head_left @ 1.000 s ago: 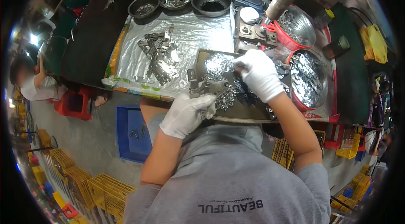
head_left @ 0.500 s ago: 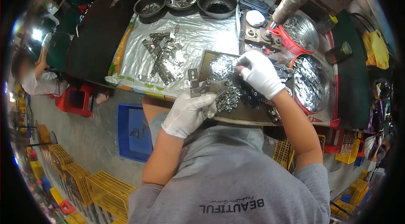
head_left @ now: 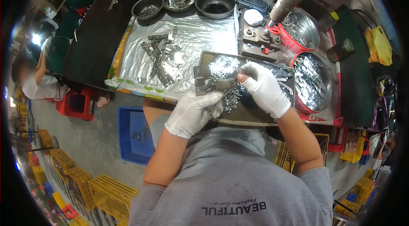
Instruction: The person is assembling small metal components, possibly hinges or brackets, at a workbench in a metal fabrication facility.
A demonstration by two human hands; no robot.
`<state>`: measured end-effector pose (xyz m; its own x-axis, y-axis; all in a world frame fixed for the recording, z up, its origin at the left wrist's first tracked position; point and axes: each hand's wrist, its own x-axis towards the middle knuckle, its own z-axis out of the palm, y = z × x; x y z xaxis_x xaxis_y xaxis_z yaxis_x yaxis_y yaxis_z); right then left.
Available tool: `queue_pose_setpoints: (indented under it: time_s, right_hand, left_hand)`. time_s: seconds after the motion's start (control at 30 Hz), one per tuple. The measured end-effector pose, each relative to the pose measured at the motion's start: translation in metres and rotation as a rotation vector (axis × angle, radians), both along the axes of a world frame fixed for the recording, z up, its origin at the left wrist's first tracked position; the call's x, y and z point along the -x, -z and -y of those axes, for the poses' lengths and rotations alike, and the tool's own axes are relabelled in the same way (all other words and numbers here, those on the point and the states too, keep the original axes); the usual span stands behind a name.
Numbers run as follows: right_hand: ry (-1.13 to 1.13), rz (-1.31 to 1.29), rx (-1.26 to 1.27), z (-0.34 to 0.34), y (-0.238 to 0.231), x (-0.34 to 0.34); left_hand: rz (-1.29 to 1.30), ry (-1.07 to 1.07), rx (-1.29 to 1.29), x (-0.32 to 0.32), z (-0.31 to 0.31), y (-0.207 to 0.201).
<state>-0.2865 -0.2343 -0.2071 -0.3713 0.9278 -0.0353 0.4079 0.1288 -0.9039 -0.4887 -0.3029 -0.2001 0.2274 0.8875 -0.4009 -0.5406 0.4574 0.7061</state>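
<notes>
My left hand (head_left: 191,112), in a white glove, is closed around a dark metal bracket (head_left: 199,81) with a square-holed end sticking up. My right hand (head_left: 267,92), gloved with the thumb and fingertip bare, is pinched at the bracket's right end; whatever tiny piece it grips is hidden. Both hands are above a shallow tray (head_left: 251,117). In the tray lie a pile of small shiny metal pieces (head_left: 224,65) and a heap of small nut-like parts (head_left: 231,101), partly covered by my hands.
A press (head_left: 260,41) stands behind the tray. Red-rimmed bowls (head_left: 313,81) of metal parts are at the right. Loose metal strips (head_left: 164,58) lie on the silver sheet (head_left: 136,51), with dark bowls (head_left: 216,4) beyond. A blue bin (head_left: 130,141) sits on the floor; another person (head_left: 38,72) is far left.
My right hand has come from above the shiny pile, down and nearer me, to the bracket's end. My left hand still grips the bracket, its upright end tilted slightly differently.
</notes>
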Motion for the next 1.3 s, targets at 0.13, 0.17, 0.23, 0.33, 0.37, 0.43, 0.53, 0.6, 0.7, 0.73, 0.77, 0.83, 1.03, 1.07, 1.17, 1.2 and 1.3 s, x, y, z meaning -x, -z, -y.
queue_pose_setpoints:
  time_s: [0.13, 0.17, 0.23, 0.33, 0.37, 0.43, 0.53, 0.6, 0.7, 0.73, 0.77, 0.83, 1.03, 1.07, 1.17, 1.2, 1.3]
  right_hand:
    - [0.019, 0.026, -0.016, -0.002, -0.004, -0.005]
    - [-0.014, -0.003, -0.065, -0.003, -0.007, -0.007]
    - [-0.041, -0.03, -0.118, -0.006, -0.017, -0.012]
    - [-0.025, 0.09, -0.165, -0.007, -0.026, -0.022]
    - [-0.017, 0.091, -0.169, -0.008, -0.028, -0.024]
    - [0.061, 0.079, -0.12, -0.009, -0.03, -0.03]
    - [0.132, 0.032, -0.027, -0.014, -0.038, -0.036]
    - [0.141, 0.019, -0.004, -0.023, -0.035, -0.045]
    - [0.191, -0.05, 0.115, -0.037, -0.028, -0.054]
    - [0.21, -0.066, 0.112, -0.043, -0.025, -0.056]
    - [0.214, -0.07, 0.105, -0.049, -0.019, -0.059]
    - [0.234, -0.086, 0.075, -0.065, -0.002, -0.065]
    - [0.332, -0.2, 0.239, -0.099, -0.002, -0.063]
    - [0.335, -0.224, 0.241, -0.103, 0.0, -0.064]
    - [0.351, -0.288, 0.258, -0.11, 0.002, -0.061]
    - [0.373, -0.326, 0.273, -0.112, 0.003, -0.061]
    - [0.372, -0.438, 0.285, -0.111, 0.005, -0.058]
  left_hand:
    - [0.029, 0.045, -0.002, -0.001, -0.007, -0.003]
    - [0.027, 0.049, -0.004, -0.002, -0.009, -0.006]
    - [0.027, 0.045, 0.03, -0.006, -0.015, -0.013]
    - [0.054, 0.055, -0.028, -0.011, -0.028, -0.011]
    - [0.057, 0.088, -0.093, -0.012, -0.034, -0.01]
    - [0.075, 0.114, -0.077, -0.017, -0.047, -0.012]
    - [0.125, 0.157, -0.092, -0.028, -0.066, -0.013]
    - [0.203, 0.193, -0.046, -0.034, -0.083, -0.007]
    - [0.224, 0.233, -0.028, -0.045, -0.106, -0.004]
    - [0.279, 0.276, -0.003, -0.046, -0.116, 0.005]
    - [0.334, 0.318, 0.024, -0.046, -0.126, 0.011]
    - [0.247, 0.301, 0.025, -0.056, -0.143, 0.004]
    - [0.038, 0.228, -0.081, -0.064, -0.17, -0.001]
    - [0.079, 0.245, -0.057, -0.063, -0.175, -0.001]
    - [0.117, 0.278, -0.072, -0.056, -0.19, 0.015]
    - [0.116, 0.277, -0.073, -0.056, -0.192, 0.017]
    - [0.097, 0.3, -0.132, -0.055, -0.195, 0.021]
